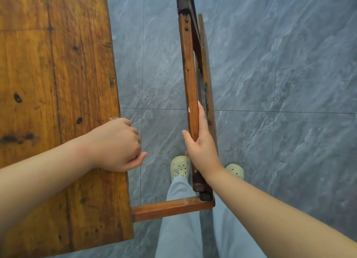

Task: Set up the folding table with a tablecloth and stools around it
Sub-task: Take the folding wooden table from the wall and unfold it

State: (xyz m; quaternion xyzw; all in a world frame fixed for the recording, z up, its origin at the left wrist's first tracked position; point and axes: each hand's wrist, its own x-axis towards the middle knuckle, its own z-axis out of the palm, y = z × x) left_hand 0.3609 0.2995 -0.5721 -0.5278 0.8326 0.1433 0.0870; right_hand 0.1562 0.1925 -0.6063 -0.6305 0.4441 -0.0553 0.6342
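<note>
We see the folding table's tabletop (58,83) filling the left, with the left hand (117,143) gripping its right edge, fingers curled over the rim. Apart to the right, the right hand (201,147) clasps the long leg rail (188,64) between thumb and fingers, a second rail (205,64) just behind it. A short crossbar (172,208) joins tabletop and rail below the hands. Between them, pale clogs (179,167) and grey trousers (179,228) stand on the grey tiled floor (280,64)
</note>
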